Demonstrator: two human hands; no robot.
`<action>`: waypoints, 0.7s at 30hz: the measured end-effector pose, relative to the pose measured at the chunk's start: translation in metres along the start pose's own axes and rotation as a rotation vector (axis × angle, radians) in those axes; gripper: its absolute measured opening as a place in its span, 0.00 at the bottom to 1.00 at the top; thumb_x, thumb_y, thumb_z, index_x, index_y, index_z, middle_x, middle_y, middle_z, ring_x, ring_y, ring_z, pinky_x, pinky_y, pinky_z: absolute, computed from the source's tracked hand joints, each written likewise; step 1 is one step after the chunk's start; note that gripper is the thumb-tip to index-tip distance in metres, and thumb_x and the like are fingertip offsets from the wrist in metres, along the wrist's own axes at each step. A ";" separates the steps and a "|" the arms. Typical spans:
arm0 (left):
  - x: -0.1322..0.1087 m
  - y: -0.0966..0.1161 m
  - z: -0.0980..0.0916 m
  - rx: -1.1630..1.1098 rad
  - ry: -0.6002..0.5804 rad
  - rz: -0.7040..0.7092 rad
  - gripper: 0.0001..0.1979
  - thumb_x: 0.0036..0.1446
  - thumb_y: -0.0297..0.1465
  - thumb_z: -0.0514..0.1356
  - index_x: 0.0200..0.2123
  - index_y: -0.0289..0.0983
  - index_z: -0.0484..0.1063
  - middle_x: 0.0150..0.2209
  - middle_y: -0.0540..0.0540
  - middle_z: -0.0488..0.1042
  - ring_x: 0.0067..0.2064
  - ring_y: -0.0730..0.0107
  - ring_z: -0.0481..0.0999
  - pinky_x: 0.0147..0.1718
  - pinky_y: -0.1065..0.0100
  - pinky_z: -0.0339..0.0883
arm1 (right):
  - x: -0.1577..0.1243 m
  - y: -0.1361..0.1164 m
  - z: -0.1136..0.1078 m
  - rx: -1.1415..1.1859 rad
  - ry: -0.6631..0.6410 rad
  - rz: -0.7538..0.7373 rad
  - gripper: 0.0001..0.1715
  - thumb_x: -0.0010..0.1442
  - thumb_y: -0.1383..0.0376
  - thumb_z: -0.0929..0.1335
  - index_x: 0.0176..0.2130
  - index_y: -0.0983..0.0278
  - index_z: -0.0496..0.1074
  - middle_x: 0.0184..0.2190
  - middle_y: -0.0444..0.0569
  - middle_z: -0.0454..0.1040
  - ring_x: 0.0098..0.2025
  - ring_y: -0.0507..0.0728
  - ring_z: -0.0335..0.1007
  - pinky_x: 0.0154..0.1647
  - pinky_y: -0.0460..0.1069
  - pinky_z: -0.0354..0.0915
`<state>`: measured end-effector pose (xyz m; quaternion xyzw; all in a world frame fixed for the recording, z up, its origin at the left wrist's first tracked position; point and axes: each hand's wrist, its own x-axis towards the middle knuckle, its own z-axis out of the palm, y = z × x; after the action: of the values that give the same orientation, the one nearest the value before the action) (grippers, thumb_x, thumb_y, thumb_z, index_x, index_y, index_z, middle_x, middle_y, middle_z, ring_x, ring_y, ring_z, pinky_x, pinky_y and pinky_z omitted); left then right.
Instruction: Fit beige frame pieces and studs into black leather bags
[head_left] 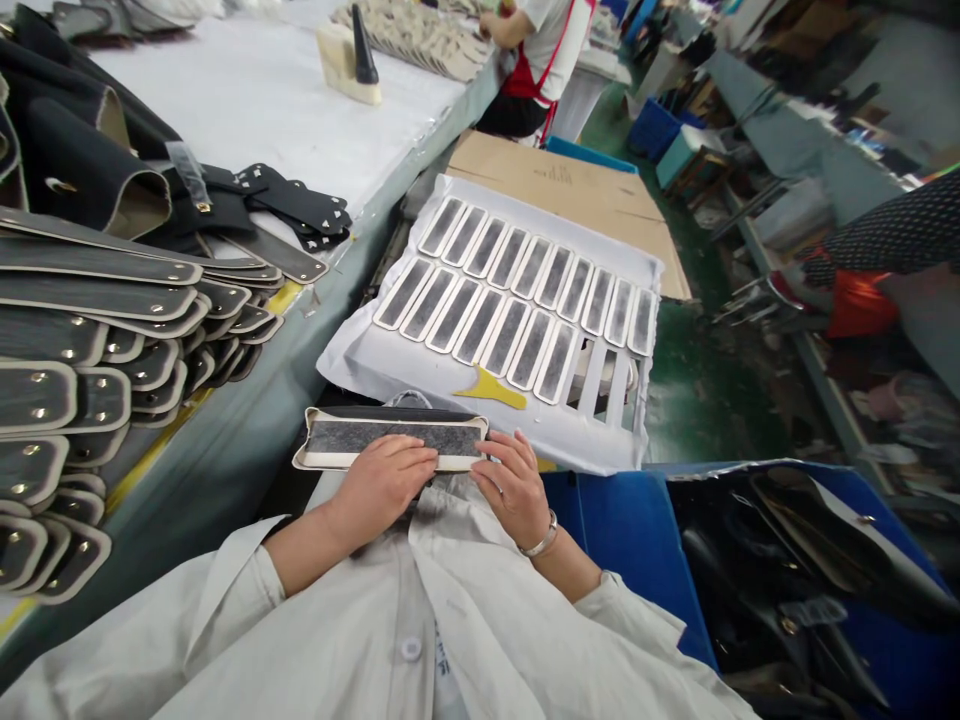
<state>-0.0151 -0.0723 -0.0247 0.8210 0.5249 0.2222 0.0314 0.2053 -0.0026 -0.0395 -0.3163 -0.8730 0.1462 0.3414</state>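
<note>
A long, narrow bag piece (352,436) lies across my lap, with a black outer edge, folded cream borders and a dark grey panel facing up. My left hand (386,480) lies over its middle, fingers close together on the panel and thumb side at the near border. My right hand (517,482) pinches the right end, fingers bent round the corner. What lies under the piece is mostly hidden. Just beyond it, a yellow flat scraper (491,388) rests on a white padded board (405,365).
Rows of grey panels with cream borders (501,338) lie on the board. Stacked straps with metal studs (112,340) and black leather pieces (82,140) crowd the left table (247,100). A blue bin (622,540) holds black bags (787,580) at right. A co-worker (540,50) is farther off.
</note>
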 end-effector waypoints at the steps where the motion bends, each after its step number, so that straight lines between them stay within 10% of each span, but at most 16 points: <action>1: 0.000 0.000 0.001 0.006 0.007 0.000 0.10 0.61 0.27 0.54 0.41 0.37 0.76 0.45 0.46 0.77 0.48 0.61 0.73 0.48 0.58 0.65 | 0.000 0.001 -0.001 0.002 -0.005 -0.004 0.05 0.60 0.66 0.67 0.33 0.60 0.74 0.42 0.47 0.76 0.53 0.57 0.66 0.61 0.61 0.54; 21: 0.016 0.007 -0.002 -0.194 -0.080 -0.280 0.10 0.60 0.30 0.55 0.33 0.39 0.77 0.40 0.47 0.78 0.42 0.63 0.71 0.45 0.59 0.63 | 0.007 -0.021 0.012 -0.097 -0.003 0.172 0.07 0.54 0.70 0.65 0.25 0.63 0.69 0.58 0.54 0.62 0.64 0.65 0.49 0.61 0.66 0.51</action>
<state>-0.0045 -0.0623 -0.0155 0.7412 0.6086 0.2323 0.1620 0.1833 -0.0145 -0.0349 -0.4062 -0.8491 0.1331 0.3104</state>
